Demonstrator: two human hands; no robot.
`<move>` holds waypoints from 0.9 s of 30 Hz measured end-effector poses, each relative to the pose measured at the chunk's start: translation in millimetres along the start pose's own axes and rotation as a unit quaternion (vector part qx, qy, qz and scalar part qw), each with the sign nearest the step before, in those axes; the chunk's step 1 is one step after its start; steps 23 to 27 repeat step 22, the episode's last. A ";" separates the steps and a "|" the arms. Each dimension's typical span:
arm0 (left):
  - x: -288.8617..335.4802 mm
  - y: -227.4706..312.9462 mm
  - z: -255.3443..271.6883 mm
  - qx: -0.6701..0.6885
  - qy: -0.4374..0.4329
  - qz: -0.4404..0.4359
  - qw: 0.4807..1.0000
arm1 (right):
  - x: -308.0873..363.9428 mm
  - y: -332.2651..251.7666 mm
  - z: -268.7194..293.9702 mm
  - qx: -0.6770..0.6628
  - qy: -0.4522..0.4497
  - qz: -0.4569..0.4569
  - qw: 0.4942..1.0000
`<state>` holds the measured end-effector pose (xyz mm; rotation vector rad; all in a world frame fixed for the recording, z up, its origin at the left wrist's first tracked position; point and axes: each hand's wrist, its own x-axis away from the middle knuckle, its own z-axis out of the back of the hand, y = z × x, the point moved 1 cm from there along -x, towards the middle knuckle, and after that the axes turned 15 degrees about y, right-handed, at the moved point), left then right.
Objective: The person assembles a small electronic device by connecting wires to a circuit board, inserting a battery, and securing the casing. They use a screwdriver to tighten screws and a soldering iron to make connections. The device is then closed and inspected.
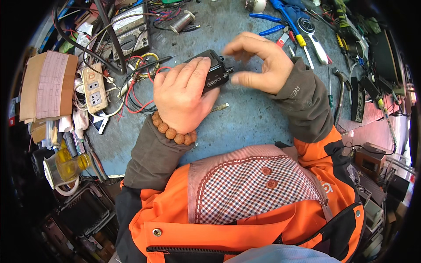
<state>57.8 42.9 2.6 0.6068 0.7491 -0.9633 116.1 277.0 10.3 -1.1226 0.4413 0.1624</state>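
My left hand (pixel 182 90) is wrapped over a small black box-shaped electronic device (pixel 215 70) and holds it above the bench. Knobs stick out of the device's right end, and small port openings show on the side toward me. Its left part is hidden under my fingers. Just to the right, my right hand (pixel 272 63) is held with thumb and fingers apart, close to the knobs, and nothing shows in it. A cable plug (pixel 220 107) with a metal tip lies on the blue-grey bench (pixel 245 127) below the device.
On the left are a power strip (pixel 93 87), a cardboard box (pixel 46 87), an analog multimeter (pixel 131 35) and tangled wires. A solder spool (pixel 182 21) lies at the back. Blue-handled pliers (pixel 272 30), a white-handled tool (pixel 316 48) and a hammer (pixel 340 87) lie right.
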 end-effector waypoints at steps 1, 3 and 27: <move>0.0 -1.0 0.0 0.008 0.004 0.002 1.000 | -2.4 1.1 -1.8 0.021 0.003 0.058 0.998; -0.8 -2.6 0.2 0.025 0.010 0.005 1.000 | -3.8 2.7 -6.5 0.062 0.008 0.171 0.983; 10.2 -5.3 -9.3 0.491 0.042 0.424 0.759 | 1.5 33.6 -20.9 -0.282 -0.072 -0.145 0.946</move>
